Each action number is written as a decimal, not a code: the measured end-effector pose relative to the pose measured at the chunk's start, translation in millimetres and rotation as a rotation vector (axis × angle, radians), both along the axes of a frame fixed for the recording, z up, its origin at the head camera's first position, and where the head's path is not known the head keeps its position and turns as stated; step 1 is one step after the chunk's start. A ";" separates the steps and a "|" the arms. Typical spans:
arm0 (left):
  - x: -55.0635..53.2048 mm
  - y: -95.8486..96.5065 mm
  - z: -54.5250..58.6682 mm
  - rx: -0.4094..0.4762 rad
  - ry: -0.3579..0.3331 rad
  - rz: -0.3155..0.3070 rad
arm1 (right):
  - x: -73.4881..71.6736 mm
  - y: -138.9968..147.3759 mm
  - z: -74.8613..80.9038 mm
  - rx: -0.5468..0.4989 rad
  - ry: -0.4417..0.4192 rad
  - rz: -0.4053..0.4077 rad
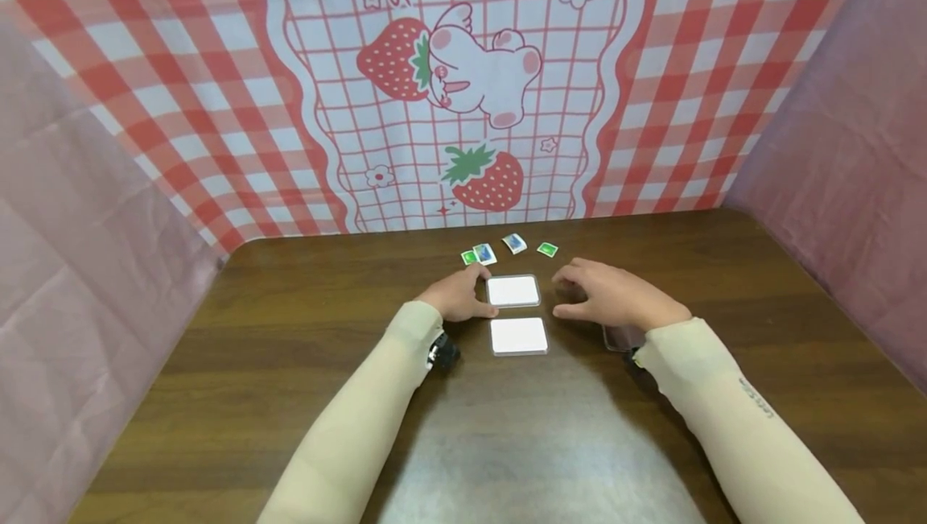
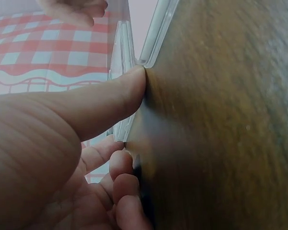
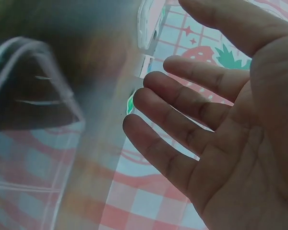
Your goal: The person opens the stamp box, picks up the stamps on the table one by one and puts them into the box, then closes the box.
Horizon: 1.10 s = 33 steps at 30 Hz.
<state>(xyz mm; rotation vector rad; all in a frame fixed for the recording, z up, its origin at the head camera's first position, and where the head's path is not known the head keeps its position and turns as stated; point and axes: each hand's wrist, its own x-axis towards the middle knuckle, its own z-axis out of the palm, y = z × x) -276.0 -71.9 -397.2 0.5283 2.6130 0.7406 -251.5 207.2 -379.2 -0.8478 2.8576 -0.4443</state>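
Two flat clear cases with white faces lie one behind the other at mid-table: the far case and the near case. My left hand is at the far case's left end. Its thumb touches the near-left corner, by the gap between the cases, and its index finger reaches the far-left corner; its other fingers curl loosely. To the right of the cases my right hand hovers, fingers relaxed, holding nothing. A clear plastic piece lies below the right wrist, partly hidden in the head view.
Behind the far case lie small white-edged picture pieces: a green piece, a blue piece, and another blue piece overlapping a green one. A checked strawberry cloth hangs along the back of the brown table.
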 end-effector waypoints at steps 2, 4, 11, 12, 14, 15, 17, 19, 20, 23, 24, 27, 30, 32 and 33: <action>-0.7 0.3 -0.7 -0.003 0.004 0.000 | -1.5 -3.3 2.2 0.012 -0.003 -0.006; -1.8 0.4 -1.5 -0.010 0.009 -0.001 | -4.0 -8.1 5.0 0.021 0.000 0.001; -4.2 0.7 -0.7 -0.021 0.011 -0.001 | -18.1 -32.0 16.6 0.063 0.034 0.002; -4.3 0.7 -0.8 -0.023 0.010 -0.003 | -20.2 -35.6 17.8 0.070 0.032 -0.005; -4.8 0.7 -1.2 -0.028 0.005 -0.007 | -24.0 -42.7 19.3 0.090 0.020 -0.011; -5.0 0.6 -1.4 -0.030 0.003 -0.008 | -25.9 -46.3 19.4 0.096 0.012 -0.008; -5.3 0.5 -1.5 -0.032 -0.002 -0.008 | -29.4 -53.1 19.0 0.109 0.004 0.014; -5.4 0.5 -1.2 -0.030 -0.007 -0.007 | -32.5 -58.9 17.6 0.126 0.001 0.031; -5.4 0.4 -1.1 -0.029 -0.007 -0.005 | -33.9 -61.2 16.6 0.130 -0.001 0.040; -4.9 0.4 -0.8 -0.029 -0.009 0.000 | -37.0 -66.3 14.3 0.150 -0.004 0.052; -4.7 0.4 -0.9 -0.031 -0.009 0.001 | -37.9 -67.4 13.6 0.156 -0.008 0.051; -3.8 0.6 -1.3 -0.034 -0.005 0.003 | -40.2 -70.0 11.8 0.168 -0.024 0.054; -3.2 0.9 -2.5 -0.036 0.004 0.005 | -42.4 -72.3 10.2 0.176 -0.031 0.072; -2.5 1.1 -2.7 -0.036 0.009 0.004 | -43.5 -74.3 9.2 0.174 -0.031 0.096; -2.4 1.1 -3.2 -0.036 0.012 0.003 | -43.9 -75.2 8.6 0.175 -0.030 0.106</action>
